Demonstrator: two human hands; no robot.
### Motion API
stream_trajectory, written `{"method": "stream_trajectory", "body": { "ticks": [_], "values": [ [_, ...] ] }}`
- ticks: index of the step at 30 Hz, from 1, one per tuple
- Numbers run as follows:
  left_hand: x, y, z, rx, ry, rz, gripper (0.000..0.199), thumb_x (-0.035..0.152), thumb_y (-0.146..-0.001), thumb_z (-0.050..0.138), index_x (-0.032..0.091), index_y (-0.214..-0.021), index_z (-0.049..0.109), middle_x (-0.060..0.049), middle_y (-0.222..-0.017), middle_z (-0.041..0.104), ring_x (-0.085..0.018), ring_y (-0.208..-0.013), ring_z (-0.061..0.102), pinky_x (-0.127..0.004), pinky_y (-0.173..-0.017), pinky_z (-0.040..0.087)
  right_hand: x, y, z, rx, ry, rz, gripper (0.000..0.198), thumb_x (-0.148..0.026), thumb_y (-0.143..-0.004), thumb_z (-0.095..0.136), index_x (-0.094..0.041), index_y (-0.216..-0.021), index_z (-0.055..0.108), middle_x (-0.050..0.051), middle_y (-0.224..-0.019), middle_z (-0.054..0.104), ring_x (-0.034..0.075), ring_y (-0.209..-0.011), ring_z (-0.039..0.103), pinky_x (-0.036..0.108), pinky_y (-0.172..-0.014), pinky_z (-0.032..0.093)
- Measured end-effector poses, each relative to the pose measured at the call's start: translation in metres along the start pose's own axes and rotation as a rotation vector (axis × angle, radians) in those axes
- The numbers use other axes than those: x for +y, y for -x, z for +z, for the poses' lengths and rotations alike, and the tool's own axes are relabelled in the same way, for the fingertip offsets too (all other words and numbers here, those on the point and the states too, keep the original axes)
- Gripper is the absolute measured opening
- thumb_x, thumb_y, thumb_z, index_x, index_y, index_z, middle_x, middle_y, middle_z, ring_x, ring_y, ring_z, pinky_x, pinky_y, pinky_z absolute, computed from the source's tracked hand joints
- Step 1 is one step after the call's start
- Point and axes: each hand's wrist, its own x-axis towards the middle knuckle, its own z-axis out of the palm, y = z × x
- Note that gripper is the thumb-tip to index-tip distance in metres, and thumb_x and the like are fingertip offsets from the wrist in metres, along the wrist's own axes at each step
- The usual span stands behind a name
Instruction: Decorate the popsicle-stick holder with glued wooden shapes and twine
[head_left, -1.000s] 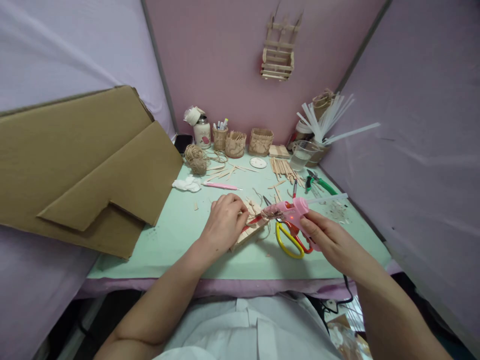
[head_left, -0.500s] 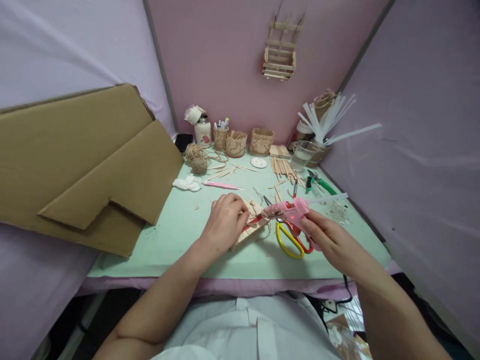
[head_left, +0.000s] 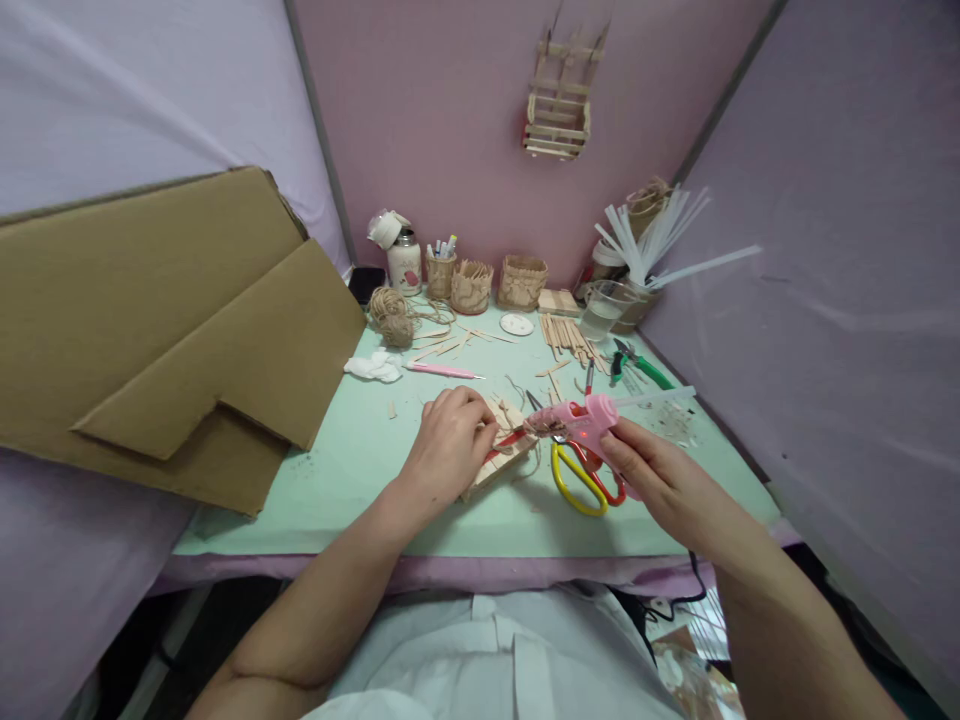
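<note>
My right hand [head_left: 654, 462] is closed round the handle of a pink hot glue gun [head_left: 577, 420], with a clear glue stick [head_left: 660, 396] poking out of its back end. The gun's red nozzle points left, over a small wooden-stick piece [head_left: 501, 474] lying on the table. My left hand [head_left: 450, 440] rests on this piece from the left, fingers curled down and pressed together by the nozzle. What its fingertips pinch is hidden. Scissors [head_left: 579, 490] with yellow and red handles lie just below the glue gun, partly covered by it.
Cardboard [head_left: 187, 330] leans at the left. A twine ball [head_left: 391, 315], a pink pen-like tool [head_left: 444, 371], loose wooden sticks [head_left: 566, 336] and green-handled pliers [head_left: 651, 370] lie on the table [head_left: 352, 510]. Along the back stand a bottle [head_left: 405, 265], twine-wrapped holders [head_left: 523, 282] and a plastic cup [head_left: 601, 310].
</note>
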Motion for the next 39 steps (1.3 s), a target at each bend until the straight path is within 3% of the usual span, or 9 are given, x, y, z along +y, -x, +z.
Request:
{"method": "stream_trajectory", "body": {
  "ticks": [11,18,39],
  "values": [
    [-0.002,0.0019,0.0007,-0.008,-0.019,0.006,0.015,0.015,-0.087,0.052,0.017,-0.077,0.064,-0.005,-0.097,0.063,-0.02,-0.096,0.054,-0.038,-0.087,0.039,-0.0036,0.0038,0.0015,0.07,-0.003,0.0,0.038,-0.051,-0.095,0.035,-0.021,-0.087,0.057,0.0,-0.071,0.054,0.013,-0.059,0.046,0.024,-0.056,0.04],
    [-0.0049,0.0012,0.0007,0.0,-0.023,0.004,0.016,0.018,-0.087,0.053,0.018,-0.077,0.066,-0.005,-0.097,0.062,-0.021,-0.096,0.054,-0.039,-0.087,0.039,-0.0049,0.0072,0.0029,-0.054,-0.042,-0.029,0.038,-0.048,-0.096,0.034,-0.02,-0.083,0.057,0.0,-0.073,0.055,0.013,-0.063,0.047,0.024,-0.059,0.04],
    [-0.0059,0.0019,0.0013,-0.002,-0.034,-0.003,0.015,0.019,-0.087,0.053,0.019,-0.078,0.066,-0.005,-0.098,0.062,-0.021,-0.097,0.054,-0.039,-0.087,0.039,-0.0073,0.0006,0.0088,-0.073,-0.05,-0.005,0.038,-0.049,-0.096,0.034,-0.021,-0.083,0.056,0.001,-0.075,0.056,0.013,-0.064,0.049,0.025,-0.062,0.04]
  ]
}}
